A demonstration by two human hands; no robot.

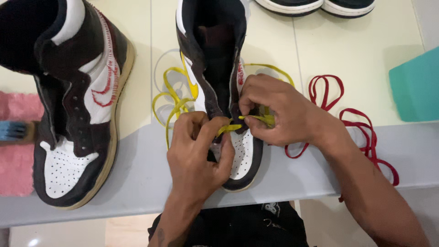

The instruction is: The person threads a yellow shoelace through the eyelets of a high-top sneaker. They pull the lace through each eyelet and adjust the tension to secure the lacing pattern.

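While both hands [228, 132] pinch its yellow lace [176, 103], 1 brown-and-white high-top sneaker [219, 68] stands half-laced.

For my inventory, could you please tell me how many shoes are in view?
4: an unlaced high-top at left, the high-top under both hands, and two soles at the top edge, mostly cropped.

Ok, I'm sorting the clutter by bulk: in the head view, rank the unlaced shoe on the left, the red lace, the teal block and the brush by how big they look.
1. Unlaced shoe, clearly largest.
2. Red lace, a wide but thin spread.
3. Teal block, cut off by the frame, so unsure.
4. Brush, smallest, also cut off.
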